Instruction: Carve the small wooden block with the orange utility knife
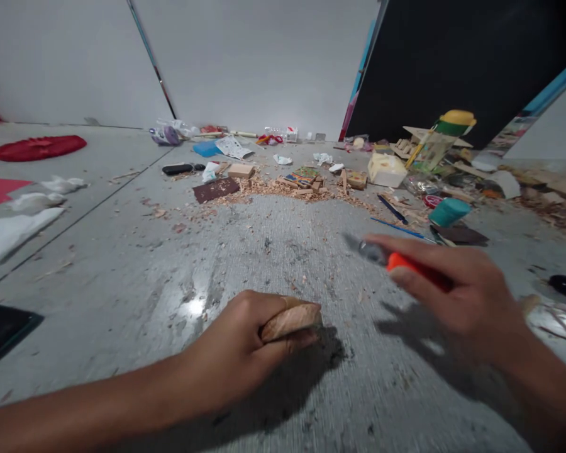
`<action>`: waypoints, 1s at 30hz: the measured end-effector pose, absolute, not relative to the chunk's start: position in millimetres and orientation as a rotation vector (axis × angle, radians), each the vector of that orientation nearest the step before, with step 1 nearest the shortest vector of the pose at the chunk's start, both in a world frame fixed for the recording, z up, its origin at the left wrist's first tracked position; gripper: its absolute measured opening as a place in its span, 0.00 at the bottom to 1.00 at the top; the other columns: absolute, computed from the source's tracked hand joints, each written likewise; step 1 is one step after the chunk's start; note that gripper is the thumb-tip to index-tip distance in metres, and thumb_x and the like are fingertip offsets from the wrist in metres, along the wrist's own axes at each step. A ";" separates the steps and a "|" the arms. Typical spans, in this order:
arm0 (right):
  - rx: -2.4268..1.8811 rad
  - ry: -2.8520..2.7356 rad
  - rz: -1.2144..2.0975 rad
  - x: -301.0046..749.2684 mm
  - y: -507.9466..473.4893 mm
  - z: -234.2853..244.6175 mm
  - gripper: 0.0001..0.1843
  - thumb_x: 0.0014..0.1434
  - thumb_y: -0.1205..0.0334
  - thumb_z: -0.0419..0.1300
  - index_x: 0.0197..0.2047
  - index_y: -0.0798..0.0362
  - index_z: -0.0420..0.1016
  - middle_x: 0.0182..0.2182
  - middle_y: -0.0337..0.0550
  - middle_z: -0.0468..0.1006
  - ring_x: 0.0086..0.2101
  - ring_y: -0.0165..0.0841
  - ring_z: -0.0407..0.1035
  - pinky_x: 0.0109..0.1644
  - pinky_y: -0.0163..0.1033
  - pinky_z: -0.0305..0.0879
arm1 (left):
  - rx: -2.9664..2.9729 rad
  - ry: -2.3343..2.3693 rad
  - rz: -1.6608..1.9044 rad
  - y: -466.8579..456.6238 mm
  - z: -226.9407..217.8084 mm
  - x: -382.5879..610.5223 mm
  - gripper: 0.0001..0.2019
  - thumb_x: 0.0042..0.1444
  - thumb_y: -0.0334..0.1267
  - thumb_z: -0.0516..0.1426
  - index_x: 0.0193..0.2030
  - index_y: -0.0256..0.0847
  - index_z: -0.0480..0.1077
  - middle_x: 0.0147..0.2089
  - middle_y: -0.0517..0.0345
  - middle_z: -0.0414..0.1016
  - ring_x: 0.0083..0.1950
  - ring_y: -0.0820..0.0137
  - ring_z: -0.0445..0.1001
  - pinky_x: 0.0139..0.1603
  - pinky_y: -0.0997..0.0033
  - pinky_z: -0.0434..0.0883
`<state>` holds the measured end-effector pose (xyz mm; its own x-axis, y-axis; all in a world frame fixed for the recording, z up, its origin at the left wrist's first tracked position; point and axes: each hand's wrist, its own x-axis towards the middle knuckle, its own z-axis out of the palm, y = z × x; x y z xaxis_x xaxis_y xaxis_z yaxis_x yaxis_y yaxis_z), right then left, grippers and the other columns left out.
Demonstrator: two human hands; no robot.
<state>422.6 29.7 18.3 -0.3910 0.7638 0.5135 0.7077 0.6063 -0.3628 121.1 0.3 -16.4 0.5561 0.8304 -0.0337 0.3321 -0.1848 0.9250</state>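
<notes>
Near the middle of the view, my left hand (pixel 248 336) is closed around a piece of carved wood (pixel 290 322), low over the grey surface (pixel 245 251). Fingers cover part of the wood, so its full shape is hidden. To the right, my right hand (pixel 466 296) grips a utility knife (pixel 417 269) by its orange-red handle. The knife's blade (pixel 351 241) points left and away from me, blurred by motion. Blade and wood are apart. A shadow of the right hand falls on the surface below it.
Wood shavings (pixel 287 187) lie in a heap ahead, with a small wood block (pixel 241 171) and brown sandpaper (pixel 216 190). At right are a teal cylinder (pixel 449 212), a blue thin stick (pixel 400 229) and a yellow-capped bottle (pixel 446 141). A dark phone-like slab (pixel 4 333) lies left.
</notes>
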 end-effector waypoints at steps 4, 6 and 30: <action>-0.908 -2.331 0.400 391.1 7.0 8.8 0.18 0.77 0.56 0.62 0.65 0.45 0.83 0.50 0.40 0.91 0.43 0.35 0.87 0.47 0.38 0.80 | 1.796 1.004 0.646 -0.8 -20.1 122.0 0.12 0.67 0.36 0.58 0.31 0.40 0.70 0.28 0.64 0.66 0.30 0.73 0.61 0.32 0.70 0.59; -0.890 -2.354 0.466 388.1 4.6 3.3 0.19 0.77 0.56 0.62 0.67 0.42 0.81 0.49 0.38 0.91 0.42 0.34 0.87 0.48 0.38 0.80 | 1.784 0.997 0.658 -1.5 -19.2 121.9 0.09 0.67 0.35 0.57 0.34 0.39 0.74 0.30 0.62 0.71 0.32 0.71 0.64 0.34 0.70 0.62; -0.872 -2.392 0.516 389.3 4.4 0.3 0.21 0.77 0.59 0.61 0.70 0.44 0.79 0.49 0.37 0.91 0.43 0.33 0.87 0.45 0.38 0.79 | 1.773 1.021 0.584 -0.3 -8.9 123.5 0.09 0.66 0.36 0.57 0.35 0.38 0.75 0.30 0.62 0.71 0.32 0.71 0.63 0.33 0.71 0.62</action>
<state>389.3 4.4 0.3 -0.6464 0.6764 0.3530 0.4707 0.7177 -0.5132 123.5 -0.3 -8.9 0.5329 0.8442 -0.0580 0.3783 -0.1764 0.9087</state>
